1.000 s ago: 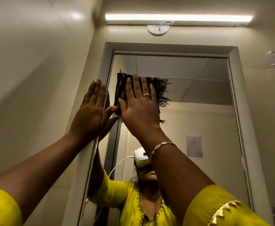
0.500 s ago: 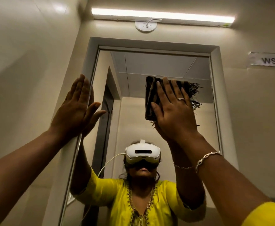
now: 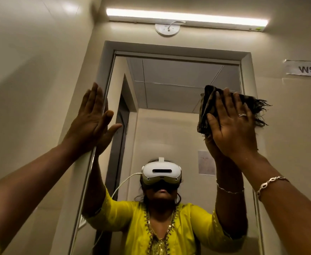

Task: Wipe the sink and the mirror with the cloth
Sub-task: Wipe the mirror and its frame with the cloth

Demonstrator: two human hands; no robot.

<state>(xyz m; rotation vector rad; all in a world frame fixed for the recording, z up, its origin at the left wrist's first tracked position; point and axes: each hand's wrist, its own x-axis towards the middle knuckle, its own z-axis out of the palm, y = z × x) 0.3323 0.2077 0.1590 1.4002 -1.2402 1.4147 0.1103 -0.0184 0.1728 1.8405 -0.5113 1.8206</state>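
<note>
A tall mirror (image 3: 171,126) in a pale frame (image 3: 178,49) hangs on the wall ahead. My right hand (image 3: 232,127) lies flat with spread fingers, pressing a dark fringed cloth (image 3: 209,109) against the glass near the mirror's upper right edge. The cloth's fringe reaches over the right side of the frame. My left hand (image 3: 92,122) rests flat and open on the left side of the frame, holding nothing. The sink is out of view.
A lit tube light (image 3: 186,19) runs above the mirror, over a round white fitting (image 3: 167,29). A paper label (image 3: 305,69) marked "WS 1" sticks to the wall at the right. A side wall (image 3: 31,89) stands close on the left.
My right hand has slid the cloth across the glass from the upper left to the upper right edge. My left hand has stayed on the left side of the frame.
</note>
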